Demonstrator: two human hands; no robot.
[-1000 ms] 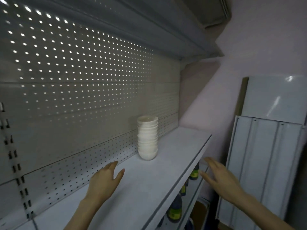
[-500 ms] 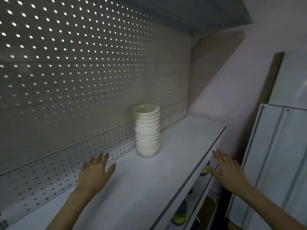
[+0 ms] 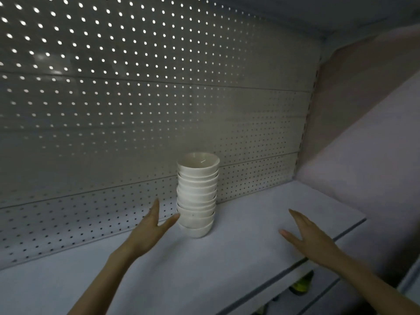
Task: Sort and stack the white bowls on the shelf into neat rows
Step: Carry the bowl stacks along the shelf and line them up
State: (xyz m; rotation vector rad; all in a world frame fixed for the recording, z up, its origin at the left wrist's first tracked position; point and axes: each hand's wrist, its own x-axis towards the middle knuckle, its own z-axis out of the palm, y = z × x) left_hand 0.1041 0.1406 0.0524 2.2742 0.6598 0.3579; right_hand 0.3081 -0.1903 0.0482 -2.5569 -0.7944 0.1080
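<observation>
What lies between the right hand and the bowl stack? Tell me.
Only bare shelf separates the right hand from the stack of white bowls, as the head view shows.

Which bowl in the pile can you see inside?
Only the top bowl: nothing sits in it, so its hollow shows. Every other bowl in the stack has another nested inside.

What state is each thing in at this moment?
Bowl stack: upright, slightly uneven, standing on the shelf.
Left hand: open, thumb by the stack's lower bowls; contact unclear.
Right hand: open, holding nothing, apart from the stack.
</observation>
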